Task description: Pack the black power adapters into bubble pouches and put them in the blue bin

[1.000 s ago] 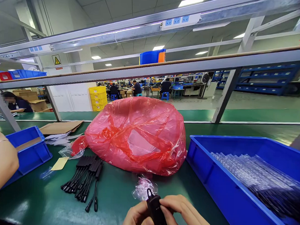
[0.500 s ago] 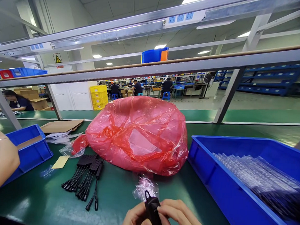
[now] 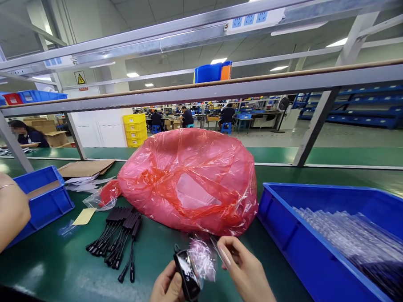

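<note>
The left hand [image 3: 167, 291], low at the picture's bottom edge, is curled around a small glossy black plastic device [image 3: 186, 275], oblong with rounded ends and a shiny face tilted up toward the camera. The right hand [image 3: 246, 273] pinches the edge of a crinkled clear plastic sleeve [image 3: 203, 258] between thumb and forefinger; the film drapes against the device, though whether it partly wraps it is hard to tell through the glare. Both sit just above the smooth dark green table mat [image 3: 66, 269].

Just behind them bulges a large red translucent plastic bag [image 3: 187, 181], wrinkled and puffed. To its left lies a loose bundle of thin black cables with moulded plugs [image 3: 117, 236], beside a yellow paper slip [image 3: 84, 216]. On the right stands a deep blue plastic bin [image 3: 284, 234] holding rows of clear film packets [image 3: 351, 237]. At the left edge a co-worker's forearm [image 3: 3, 222] reaches over a smaller blue plastic tray [image 3: 48, 202].
</note>
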The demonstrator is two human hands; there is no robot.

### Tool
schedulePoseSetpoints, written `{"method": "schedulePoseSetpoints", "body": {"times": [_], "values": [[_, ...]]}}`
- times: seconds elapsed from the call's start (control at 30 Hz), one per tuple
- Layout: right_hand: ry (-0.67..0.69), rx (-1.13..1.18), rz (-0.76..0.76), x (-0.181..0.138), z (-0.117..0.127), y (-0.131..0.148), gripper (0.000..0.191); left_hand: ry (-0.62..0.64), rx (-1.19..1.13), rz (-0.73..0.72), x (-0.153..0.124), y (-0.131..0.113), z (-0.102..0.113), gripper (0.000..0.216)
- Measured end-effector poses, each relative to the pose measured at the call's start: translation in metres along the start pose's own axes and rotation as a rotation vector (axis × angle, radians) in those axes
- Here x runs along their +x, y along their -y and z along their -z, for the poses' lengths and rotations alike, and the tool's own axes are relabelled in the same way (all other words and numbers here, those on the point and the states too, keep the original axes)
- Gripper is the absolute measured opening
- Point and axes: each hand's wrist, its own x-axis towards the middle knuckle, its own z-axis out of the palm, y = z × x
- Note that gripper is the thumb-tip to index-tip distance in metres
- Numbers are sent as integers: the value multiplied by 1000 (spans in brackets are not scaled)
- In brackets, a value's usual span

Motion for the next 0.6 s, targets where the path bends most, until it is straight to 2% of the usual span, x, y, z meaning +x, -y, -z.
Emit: {"method": "schedulePoseSetpoints", "body": {"times": [0.13, 0.23, 0.33, 0.47, 0.5, 0.6], "values": [[146, -96, -22, 32, -23, -49, 15, -117, -80, -5, 0, 0, 12, 50], [188, -128, -30, 38, -35, -65, 8, -169, -82, -7, 3, -1, 10, 50], [247, -69, -33, 34, -31, -53, 7, -180, -58, -54, 12, -3, 1, 51], [515, 141, -75, 15, -13, -18, 35, -124, 112, -168, 28, -4, -22, 45], [538, 202, -101, 9, -8, -12, 38, -96, 201, -198, 32, -4, -29, 43], [399, 298, -161, -5, 6, -10, 40, 35, 638, -305, 55, -12, -49, 36]]}}
